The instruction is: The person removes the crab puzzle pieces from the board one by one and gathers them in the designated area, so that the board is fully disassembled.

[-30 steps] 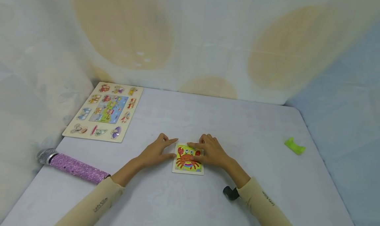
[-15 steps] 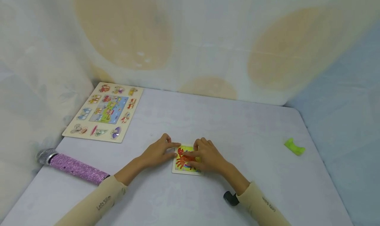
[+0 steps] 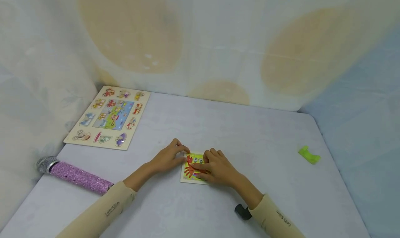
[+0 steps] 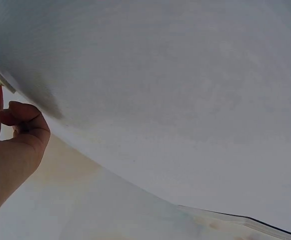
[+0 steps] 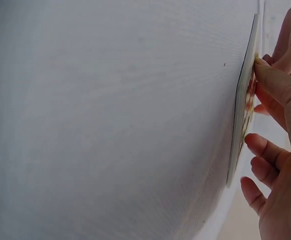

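A small square jigsaw puzzle (image 3: 187,175) with a red crab on yellow-green lies flat on the table. My left hand (image 3: 167,159) is at its left side, index fingertip at the far left corner and thumb by the left edge. From the other side my right hand (image 3: 221,169) reaches over the picture, thumb and index finger extended onto the crab. It hides the right part of the puzzle. In the right wrist view the puzzle board (image 5: 239,105) appears nearly edge-on, with a thumb tip against its face and other fingers loosely bent.
A larger wooden peg puzzle (image 3: 135,127) with vehicle pictures lies at the back left. In front of it is a microphone (image 3: 79,177) with a pink glittery handle. A black bent piece (image 3: 242,212) sits beside the right sleeve, and a lime-green curved piece (image 3: 309,155) lies far right.
My right hand has slid left across the crab picture, covering more of it. My left index finger has moved in to the puzzle's far left corner. The puzzle has stayed about where it was.
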{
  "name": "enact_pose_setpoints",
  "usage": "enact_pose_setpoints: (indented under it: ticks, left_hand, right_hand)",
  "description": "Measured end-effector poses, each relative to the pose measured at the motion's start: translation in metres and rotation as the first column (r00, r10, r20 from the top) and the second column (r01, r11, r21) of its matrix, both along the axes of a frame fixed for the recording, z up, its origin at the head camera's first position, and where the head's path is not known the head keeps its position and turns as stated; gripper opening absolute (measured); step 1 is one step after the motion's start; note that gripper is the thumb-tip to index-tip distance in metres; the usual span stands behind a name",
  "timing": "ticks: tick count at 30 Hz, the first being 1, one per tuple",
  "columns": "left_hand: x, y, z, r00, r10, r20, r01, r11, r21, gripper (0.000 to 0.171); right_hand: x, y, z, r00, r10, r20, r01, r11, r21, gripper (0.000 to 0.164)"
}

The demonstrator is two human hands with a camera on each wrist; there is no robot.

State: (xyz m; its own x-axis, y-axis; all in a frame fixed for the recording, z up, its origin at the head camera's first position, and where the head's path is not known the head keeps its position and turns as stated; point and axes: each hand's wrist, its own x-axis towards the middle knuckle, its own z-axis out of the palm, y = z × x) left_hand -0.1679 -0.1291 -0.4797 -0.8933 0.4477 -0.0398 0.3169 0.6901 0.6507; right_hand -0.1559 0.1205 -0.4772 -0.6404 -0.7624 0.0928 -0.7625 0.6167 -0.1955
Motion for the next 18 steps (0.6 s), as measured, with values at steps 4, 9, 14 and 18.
enact_pose_setpoints:
  ticks: [4,9,14,18]
  left_hand:
    - [-0.002,0.003,0.001,0.999,-0.013,0.044,0.011,0.999,0.042,0.025]
    - [-0.002,0.005,0.004,0.994,-0.019,0.103,0.008,0.995,0.098,0.024]
    - [-0.001,0.003,0.006,0.995,-0.007,0.102,-0.005,0.993,0.117,0.025]
    - [0.001,-0.005,0.004,0.999,0.011,0.044,-0.014,0.998,0.063,0.031]
  right_hand:
    - [0.001,0.000,-0.001,1.000,-0.001,-0.013,0.001,1.000,-0.013,0.040]
    - [0.001,0.000,-0.003,1.000,-0.008,-0.001,0.008,1.000,-0.013,0.039]
    - [0.000,0.001,-0.004,1.000,-0.015,0.008,0.015,1.000,0.006,0.040]
    - [0.000,0.001,-0.003,1.000,-0.013,0.004,0.013,1.000,-0.022,0.040]
